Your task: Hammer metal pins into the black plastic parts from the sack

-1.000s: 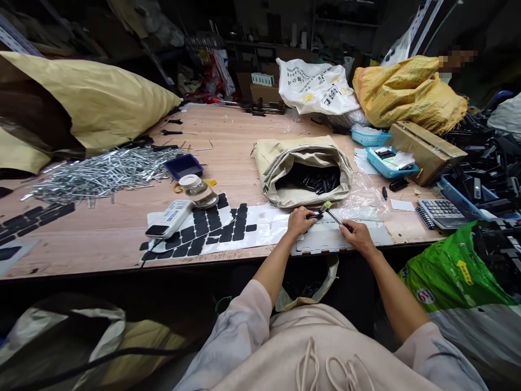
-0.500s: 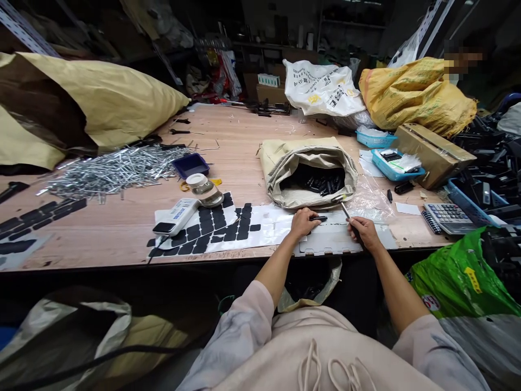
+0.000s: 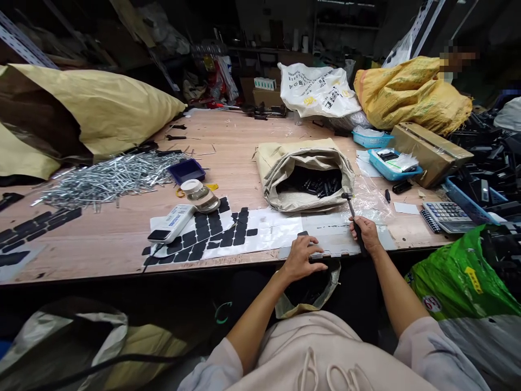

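The wooden counter (image 3: 228, 130) is the biggest thing, with a stretch of wood from the shiny metal rods (image 3: 118, 176) across to the tan sack (image 3: 268, 182). The sack's mouth faces the person. A flat grey board (image 3: 334, 231) reaches the front edge. At that edge, the left hand (image 3: 303, 258) has its fingers partly spread, thumb apart; its palm is hidden. The right hand (image 3: 366, 233) has its fingers curled tight round a small hammer (image 3: 351, 207), black handle low, thin shaft tilted up, head by the sack's lip. Little black parts (image 3: 319, 184) lie inside the sack
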Demonstrator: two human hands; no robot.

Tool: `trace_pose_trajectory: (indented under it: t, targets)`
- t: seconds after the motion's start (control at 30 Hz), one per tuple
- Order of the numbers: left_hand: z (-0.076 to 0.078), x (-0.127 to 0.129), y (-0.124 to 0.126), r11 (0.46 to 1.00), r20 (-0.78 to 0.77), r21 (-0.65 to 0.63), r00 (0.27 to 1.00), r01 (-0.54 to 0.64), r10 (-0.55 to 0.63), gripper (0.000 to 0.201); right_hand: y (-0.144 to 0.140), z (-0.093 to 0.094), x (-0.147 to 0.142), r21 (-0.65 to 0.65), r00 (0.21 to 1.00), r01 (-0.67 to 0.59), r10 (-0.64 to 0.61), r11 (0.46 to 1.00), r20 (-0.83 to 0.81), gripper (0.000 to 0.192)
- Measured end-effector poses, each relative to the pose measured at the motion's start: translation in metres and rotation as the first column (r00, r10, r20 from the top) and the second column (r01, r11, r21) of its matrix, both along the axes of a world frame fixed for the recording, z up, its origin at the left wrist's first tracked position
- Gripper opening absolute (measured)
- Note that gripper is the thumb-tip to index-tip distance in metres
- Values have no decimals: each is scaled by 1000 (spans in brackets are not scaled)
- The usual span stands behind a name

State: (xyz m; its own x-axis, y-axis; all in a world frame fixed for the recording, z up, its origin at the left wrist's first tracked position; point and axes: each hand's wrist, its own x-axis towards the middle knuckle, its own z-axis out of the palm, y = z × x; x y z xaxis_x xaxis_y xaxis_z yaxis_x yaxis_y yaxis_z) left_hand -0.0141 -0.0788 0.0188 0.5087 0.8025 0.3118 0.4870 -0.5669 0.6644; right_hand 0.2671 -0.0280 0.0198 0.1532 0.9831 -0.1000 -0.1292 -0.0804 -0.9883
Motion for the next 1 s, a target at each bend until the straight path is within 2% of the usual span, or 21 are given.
trace_pose_trajectory:
  t: [0.1, 0.17, 0.23, 0.3, 0.37, 0.43, 0.53, 0.63, 0.7, 0.77, 0.87, 0.93, 1.0]
  targets:
    - [13, 16, 51, 991, 112, 9, 985, -135, 133, 40, -1, 0, -1, 9, 1000, -10, 10, 1000, 15, 39]
    - [26, 28, 101, 952, 168, -39, 937, -302, 305, 33, -1, 1, -2, 8, 1000, -19, 19, 1000, 24, 40]
    - [38, 40, 151, 861, 149, -80, 848, -503, 509, 29, 0, 1, -3, 1, 999, -10, 10, 1000, 36, 41]
    - [46, 49, 193, 761, 77, -88, 757, -643, 649, 27, 0, 2, -3, -3, 999, 7, -7, 1000, 52, 42]
    - [49, 54, 222, 696, -27, -98, 701, -711, 713, 26, 1, 2, -4, -5, 999, 5, -5, 1000, 54, 42]
    - [45, 55, 238, 664, -140, -134, 677, -736, 723, 24, 2, 2, -4, -4, 999, -1, 1, 1000, 40, 43]
    - [35, 48, 242, 670, -214, -153, 686, -726, 695, 21, 2, 2, -4, -7, 1000, 1, -1, 1000, 12, 42]
    - [31, 33, 228, 709, -132, -95, 715, -699, 687, 18, 2, 2, -3, -11, 1000, 2, -2, 1000, 1, 41]
    - [31, 23, 209, 753, -35, -69, 756, -655, 654, 16, 1, 3, -3, -9, 1000, 2, -2, 1000, 0, 41]
    - [29, 16, 183, 839, 74, -45, 835, -543, 545, 16, 1, 3, -2, -5, 1000, 3, -3, 1000, 1, 40]
    - [18, 15, 140, 956, 147, 15, 946, -293, 288, 19, 1, 3, -3, 7, 1000, 1, -2, 1000, 8, 38]
    - [6, 18, 120, 981, 91, 4, 977, -193, 192, 18, 0, 3, -4, 12, 1000, 3, -3, 1000, 17, 38]
    - [-6, 22, 110, 980, 7, -48, 981, -193, 193, 17, 0, 3, -5, 9, 999, 12, -12, 1000, 32, 39]
